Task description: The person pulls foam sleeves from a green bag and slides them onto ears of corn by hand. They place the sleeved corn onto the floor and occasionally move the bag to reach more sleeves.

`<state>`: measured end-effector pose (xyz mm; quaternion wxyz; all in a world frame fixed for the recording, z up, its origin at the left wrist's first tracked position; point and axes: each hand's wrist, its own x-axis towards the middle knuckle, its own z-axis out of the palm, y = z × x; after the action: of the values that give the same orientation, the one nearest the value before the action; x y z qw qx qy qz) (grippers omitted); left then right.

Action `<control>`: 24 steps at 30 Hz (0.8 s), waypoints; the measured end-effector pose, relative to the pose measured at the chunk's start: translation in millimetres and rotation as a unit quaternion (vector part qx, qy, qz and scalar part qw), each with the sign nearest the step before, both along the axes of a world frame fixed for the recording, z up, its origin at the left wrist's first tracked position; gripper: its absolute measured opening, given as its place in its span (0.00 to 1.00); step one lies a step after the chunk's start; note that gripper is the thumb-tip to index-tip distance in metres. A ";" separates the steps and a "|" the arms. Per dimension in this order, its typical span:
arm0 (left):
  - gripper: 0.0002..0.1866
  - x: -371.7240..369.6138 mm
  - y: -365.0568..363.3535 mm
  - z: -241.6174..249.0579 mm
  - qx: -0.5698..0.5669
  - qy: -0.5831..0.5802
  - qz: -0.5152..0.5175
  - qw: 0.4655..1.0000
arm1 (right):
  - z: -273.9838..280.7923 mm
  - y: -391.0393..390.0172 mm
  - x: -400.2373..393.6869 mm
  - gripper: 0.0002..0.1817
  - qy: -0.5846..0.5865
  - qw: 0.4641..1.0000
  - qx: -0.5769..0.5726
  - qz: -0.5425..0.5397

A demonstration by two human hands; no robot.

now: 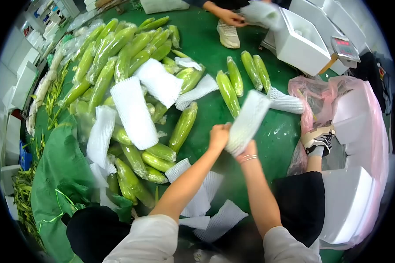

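Observation:
A white foam net sleeve (252, 117) is held up in front of me, slightly blurred, with a faint green tint near its lower end. My left hand (219, 136) is closed, its fingers pinching at the sleeve's lower left edge. At the bottom of the sleeve my right hand (246, 151) grips it, most of its fingers hidden behind the foam. Just beyond lie long green gourds in clear film, one of them (228, 94) closest to the sleeve. Another foam sleeve (286, 101) lies to the right, around the end of a gourd.
A large heap of film-wrapped gourds (103, 83) fills the left, with loose foam sleeves (134, 113) on it. White foam boxes (305, 41), a scale (346, 46) and pink plastic film (318, 94) stand right. At the back another person's hand (231, 18) holds something whitish.

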<state>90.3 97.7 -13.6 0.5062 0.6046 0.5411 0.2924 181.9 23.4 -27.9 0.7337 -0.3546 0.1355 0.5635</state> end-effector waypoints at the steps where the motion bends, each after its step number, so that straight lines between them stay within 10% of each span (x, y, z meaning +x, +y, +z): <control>1: 0.19 15.9 3.9 -4.8 -0.002 -0.016 -0.020 1.000 | 35.3 -3.0 11.9 0.21 0.034 0.996 0.079 0.008; 4: 0.19 46.3 17.0 15.4 -0.093 -0.073 -0.050 0.992 | 45.7 20.3 52.0 0.22 0.014 0.983 0.145 -0.112; 6: 0.16 34.3 22.9 45.0 0.130 -0.023 0.032 0.991 | 55.4 36.5 48.5 0.22 0.106 0.972 0.180 -0.111; 8: 0.13 -22.4 35.8 61.2 0.241 0.044 0.114 0.963 | 55.4 68.5 11.4 0.20 -0.084 0.994 0.064 0.002; 10: 0.18 -85.7 36.0 77.7 0.277 0.204 0.139 0.929 | 54.5 124.1 -31.6 0.28 -0.447 0.880 -0.057 0.152; 11: 0.23 -105.9 32.7 72.9 0.256 0.275 0.119 0.919 | 26.6 162.1 -29.5 0.35 -0.653 0.710 -0.144 0.222; 12: 0.29 -120.4 26.8 60.3 0.213 0.314 0.075 0.922 | 26.7 198.9 -35.2 0.42 -0.610 0.692 -0.253 0.293; 15: 0.37 -128.2 10.1 52.2 0.094 0.413 -0.010 0.906 | 34.6 257.7 -55.8 0.46 -0.547 0.721 -0.405 0.130; 19: 0.40 -118.3 4.4 33.4 0.077 0.383 -0.022 0.920 | 20.8 244.5 -39.1 0.42 -0.679 0.705 -0.190 -0.081; 21: 0.42 -106.5 -7.4 16.3 0.064 0.177 0.020 0.982 | 113.2 172.2 -34.8 0.35 -0.438 0.898 0.030 0.001; 24: 0.34 -94.8 -26.1 22.6 0.080 0.097 0.054 0.991 | 151.6 86.6 -18.1 0.20 -0.330 0.928 0.119 0.121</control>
<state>-4.6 71.6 8.9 0.3843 0.6384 0.5947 0.3017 163.9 110.1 123.7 0.6997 -0.4445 -0.2268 0.5112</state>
